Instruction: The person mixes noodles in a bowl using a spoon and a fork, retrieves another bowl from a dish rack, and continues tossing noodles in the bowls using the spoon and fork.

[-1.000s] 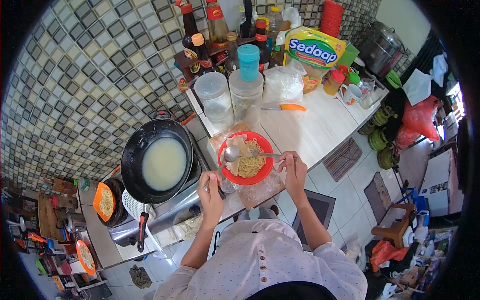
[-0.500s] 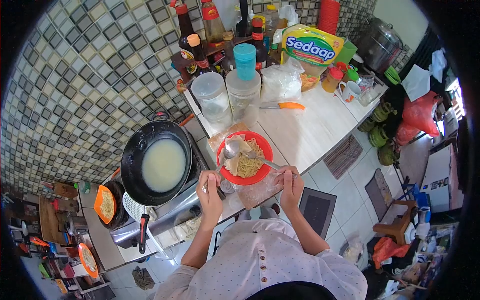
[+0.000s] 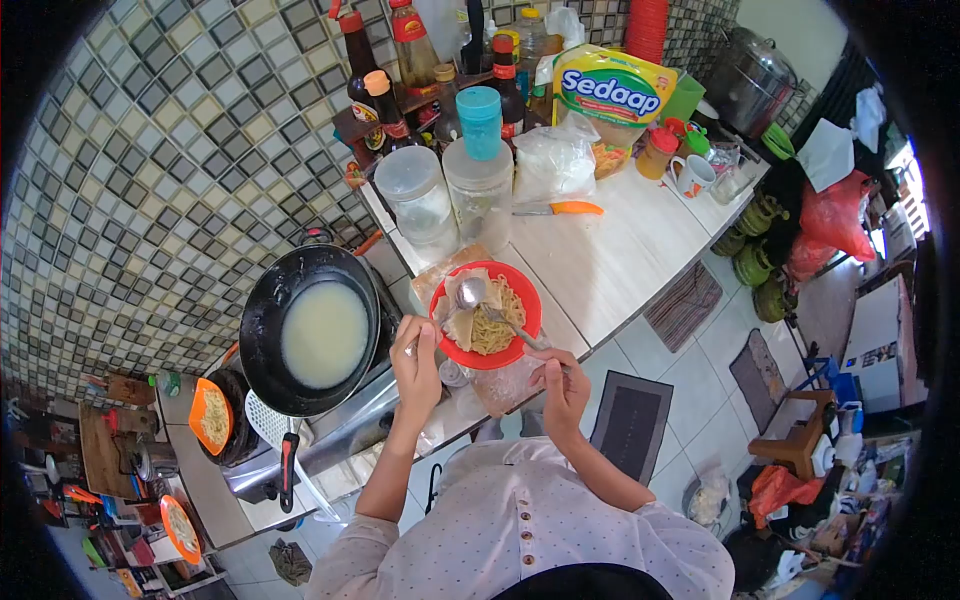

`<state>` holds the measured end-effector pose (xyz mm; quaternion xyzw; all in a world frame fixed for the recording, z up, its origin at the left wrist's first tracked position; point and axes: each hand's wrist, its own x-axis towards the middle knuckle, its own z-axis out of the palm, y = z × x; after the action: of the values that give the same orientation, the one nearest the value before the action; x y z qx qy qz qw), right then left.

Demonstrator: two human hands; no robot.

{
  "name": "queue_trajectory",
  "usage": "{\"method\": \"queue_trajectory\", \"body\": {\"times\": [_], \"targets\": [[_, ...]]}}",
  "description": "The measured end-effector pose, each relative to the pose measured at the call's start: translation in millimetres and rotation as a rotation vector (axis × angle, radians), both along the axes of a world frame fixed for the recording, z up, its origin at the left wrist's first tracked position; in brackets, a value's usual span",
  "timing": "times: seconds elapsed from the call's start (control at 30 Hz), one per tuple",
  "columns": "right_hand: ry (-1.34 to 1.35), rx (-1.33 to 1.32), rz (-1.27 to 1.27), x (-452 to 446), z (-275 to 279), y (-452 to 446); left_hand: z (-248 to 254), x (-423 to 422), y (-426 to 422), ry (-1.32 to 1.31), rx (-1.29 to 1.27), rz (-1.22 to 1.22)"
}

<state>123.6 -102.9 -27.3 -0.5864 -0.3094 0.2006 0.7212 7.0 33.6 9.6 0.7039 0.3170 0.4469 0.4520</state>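
Observation:
A red bowl [image 3: 534, 302] of yellow noodles [image 3: 492, 338] stands on the counter in front of me. Pale, flat, folded pieces [image 3: 459, 325] that look like dumpling skins lie at its left side. My left hand [image 3: 416, 368] is closed around the handle of a spoon [image 3: 470, 292], whose bowl rests over the pale pieces. At the bowl's lower right, my right hand [image 3: 562, 388] grips a fork [image 3: 517, 331] with its tip in the noodles. The fork's tines are partly hidden by the noodles.
A black wok [image 3: 262, 350] with whitish liquid sits on the stove at left, with a slotted spatula [image 3: 268, 415] beside it. An orange plate of noodles [image 3: 202, 408] lies further left. Plastic jars [image 3: 412, 195], an orange-handled knife [image 3: 577, 208] and several bottles stand behind the bowl.
My right hand has moved slightly left and down, and its fork is tilted more steeply. The spoon has shifted a little within the bowl. Both hands keep their utensils.

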Motion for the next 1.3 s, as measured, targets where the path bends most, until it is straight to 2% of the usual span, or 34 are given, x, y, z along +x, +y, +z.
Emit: {"method": "queue_trajectory", "body": {"times": [0.5,0.8,0.97,1.3], "targets": [[0.178,0.078,0.045,-4,13,11,-4,-6,12,-0.02,-0.027,0.033],[0.135,0.118,0.048,3,12,2,-2,-9,11,-0.027,-0.007,0.067],[0.093,0.118,-0.115,16,16,3,5,-14,13,-0.144,-0.096,0.115],[-0.065,0.021,-0.013,34,4,13,1,-14,11,-0.095,-0.06,0.119]]}}
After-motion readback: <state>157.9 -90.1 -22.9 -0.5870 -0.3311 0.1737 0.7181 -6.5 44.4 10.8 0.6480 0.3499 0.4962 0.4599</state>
